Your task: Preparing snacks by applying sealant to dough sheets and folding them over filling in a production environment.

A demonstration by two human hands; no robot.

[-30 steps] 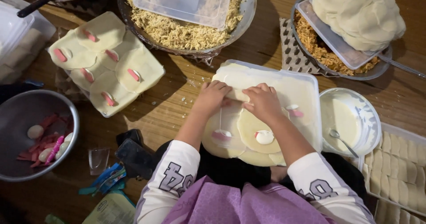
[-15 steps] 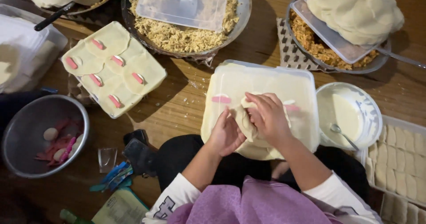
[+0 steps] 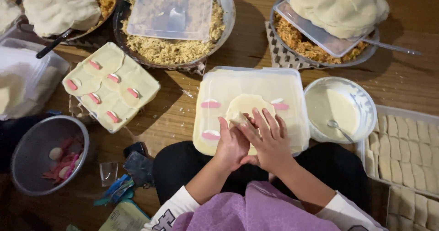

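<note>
My left hand and my right hand meet over a white plastic lid on my lap. Both pinch the near edge of a round pale dough wrapper, folding it over. More wrappers lie flat on the lid, with pink sausage pieces beside them. Right of the lid stands a white bowl of pale batter with a spoon in it.
A second lid of wrappers with pink pieces lies at left. Large trays of shredded filling and dough stacks line the back. A metal bowl sits lower left; a tray of rolled pieces sits at right.
My hands moved from the far part of the lid to its near edge, and they have lifted and begun folding one wrapper. The camera view shifted slightly.
</note>
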